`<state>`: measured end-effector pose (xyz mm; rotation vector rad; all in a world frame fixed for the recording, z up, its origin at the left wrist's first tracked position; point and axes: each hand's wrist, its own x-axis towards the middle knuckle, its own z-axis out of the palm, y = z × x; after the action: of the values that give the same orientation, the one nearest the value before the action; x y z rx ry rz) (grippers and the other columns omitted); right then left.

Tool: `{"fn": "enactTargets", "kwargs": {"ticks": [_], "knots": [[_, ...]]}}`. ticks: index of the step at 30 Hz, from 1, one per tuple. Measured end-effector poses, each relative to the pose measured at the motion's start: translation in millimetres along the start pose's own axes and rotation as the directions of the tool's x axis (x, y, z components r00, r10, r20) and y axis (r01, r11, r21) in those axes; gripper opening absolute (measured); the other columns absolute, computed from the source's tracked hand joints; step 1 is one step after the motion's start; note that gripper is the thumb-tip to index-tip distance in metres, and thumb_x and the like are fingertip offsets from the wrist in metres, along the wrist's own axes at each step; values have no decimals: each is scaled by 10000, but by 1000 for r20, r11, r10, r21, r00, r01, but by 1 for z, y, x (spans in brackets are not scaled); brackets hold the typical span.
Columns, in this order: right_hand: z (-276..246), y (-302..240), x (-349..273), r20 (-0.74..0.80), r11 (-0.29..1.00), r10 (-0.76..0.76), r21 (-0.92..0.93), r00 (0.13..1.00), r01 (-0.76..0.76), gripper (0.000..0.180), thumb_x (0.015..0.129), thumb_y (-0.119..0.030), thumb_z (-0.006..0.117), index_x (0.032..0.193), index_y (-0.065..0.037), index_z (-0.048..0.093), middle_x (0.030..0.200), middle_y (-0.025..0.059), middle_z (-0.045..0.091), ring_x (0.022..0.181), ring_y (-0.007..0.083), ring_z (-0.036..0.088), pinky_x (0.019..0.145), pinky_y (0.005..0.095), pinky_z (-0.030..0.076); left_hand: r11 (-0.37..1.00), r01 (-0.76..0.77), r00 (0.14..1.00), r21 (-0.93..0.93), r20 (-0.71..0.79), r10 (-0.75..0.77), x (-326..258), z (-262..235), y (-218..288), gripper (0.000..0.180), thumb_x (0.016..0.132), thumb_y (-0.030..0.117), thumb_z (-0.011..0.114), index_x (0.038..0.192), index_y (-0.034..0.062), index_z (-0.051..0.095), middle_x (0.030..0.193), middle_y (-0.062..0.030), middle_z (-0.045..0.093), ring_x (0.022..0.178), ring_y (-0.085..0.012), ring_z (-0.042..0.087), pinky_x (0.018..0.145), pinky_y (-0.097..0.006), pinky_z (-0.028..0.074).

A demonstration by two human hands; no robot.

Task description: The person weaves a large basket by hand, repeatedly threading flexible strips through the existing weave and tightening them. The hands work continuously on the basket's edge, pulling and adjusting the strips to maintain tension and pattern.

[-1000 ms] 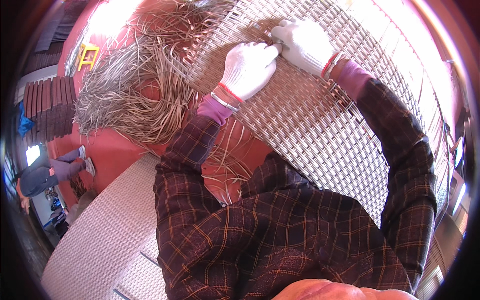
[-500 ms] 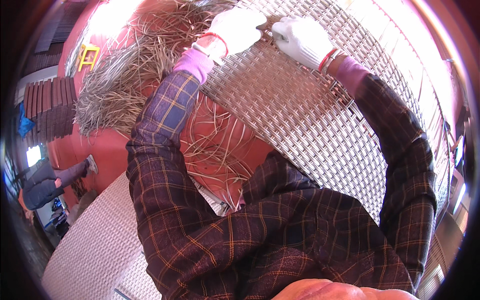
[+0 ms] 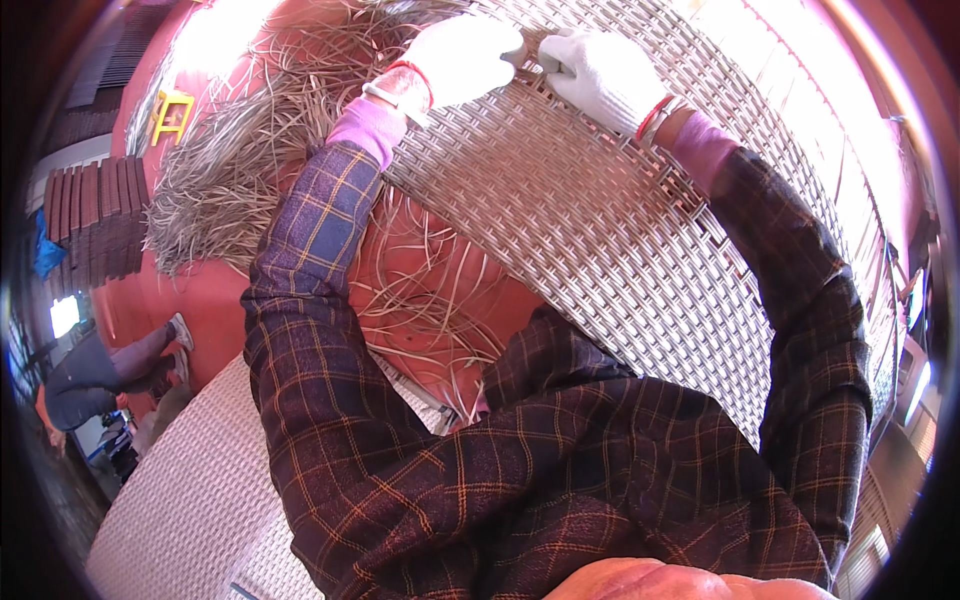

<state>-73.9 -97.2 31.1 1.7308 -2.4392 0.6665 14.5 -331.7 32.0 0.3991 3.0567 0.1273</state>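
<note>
Both my hands wear white knit gloves and work at the far part of a woven wicker panel (image 3: 600, 240) made of grey-beige flat strands. My left hand (image 3: 465, 62) is at the panel's far left side, its fingers bent toward the right. Close by on the right, my right hand (image 3: 605, 80) has its fingers curled in against the weave. A small gap separates the two hands. Whatever is pinched in either hand is too small to make out. Loose weaving strands (image 3: 235, 190) lie heaped beside my left arm.
More strands are scattered over the red floor (image 3: 400, 260). A second woven surface (image 3: 180, 490) is at lower left. Farther left are a yellow stool (image 3: 172, 116), a stack of brown slabs (image 3: 97, 215), a blue bag (image 3: 47, 248) and another person (image 3: 90, 375).
My left hand and forearm have shifted slightly left, while my right hand stays almost in place, its fingers moved a little. The other person at the left has changed leg position.
</note>
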Motion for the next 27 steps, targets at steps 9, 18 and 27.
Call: {"fn": "enactTargets", "kwargs": {"ticks": [9,18,27], "knots": [[-3,7,-2,68,999,-3,49,998,0,126,946,-187,738,1012,-82,712,893,118,713,808,322,729,754,436,586,999,17,999,46,40,-19,17,-26,32,253,866,260,686,890,26,778,896,-214,768,858,-418,755,788,-517,599],[7,9,2,29,997,-53,-60,998,55,127,945,-175,715,1019,-73,733,919,151,738,881,356,751,800,459,606,995,96,995,3,-7,-96,18,-21,40,246,883,216,652,914,18,794,900,-251,765,874,-431,764,796,-535,601],[-3,6,-7,63,999,-35,-31,997,37,142,944,-210,717,1006,-86,747,919,153,746,894,361,752,809,461,607,991,63,990,117,115,-77,34,-27,50,254,877,175,633,950,12,815,982,-241,795,926,-412,788,823,-498,625]]}}
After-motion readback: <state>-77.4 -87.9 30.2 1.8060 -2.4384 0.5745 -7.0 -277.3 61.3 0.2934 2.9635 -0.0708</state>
